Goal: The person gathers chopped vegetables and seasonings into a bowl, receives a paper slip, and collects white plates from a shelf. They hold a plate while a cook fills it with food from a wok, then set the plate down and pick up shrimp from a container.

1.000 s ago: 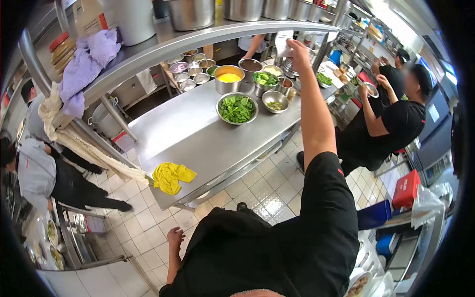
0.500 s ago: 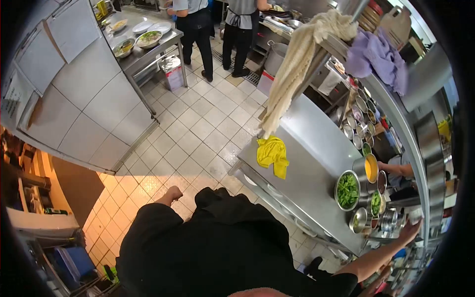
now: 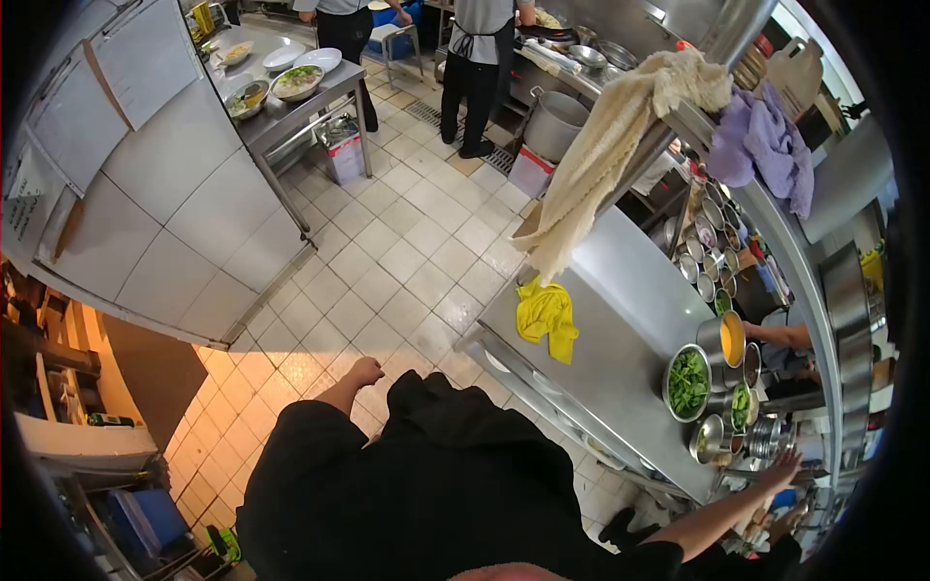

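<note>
My left hand hangs over the tiled floor in front of my body, its fingers curled in, with no object visible in it. At the right, my right hand is stretched out with its fingers apart and holds nothing. It is just beyond the counter's far right end, near a stack of metal containers. Beside these stand a metal bowl of green leaves, a pot of orange liquid and a smaller metal bowl. A yellow cloth lies crumpled on the steel counter.
A beige towel and a purple cloth hang over the rail above the counter. Two people stand at the back. One person's forearm reaches in from behind the pots. Food bowls stand on the left table.
My right hand has come down and inward from the shelf edge; a whitish thing seen at it earlier is no longer there. The view has shifted slightly, and one person at the back has moved left.
</note>
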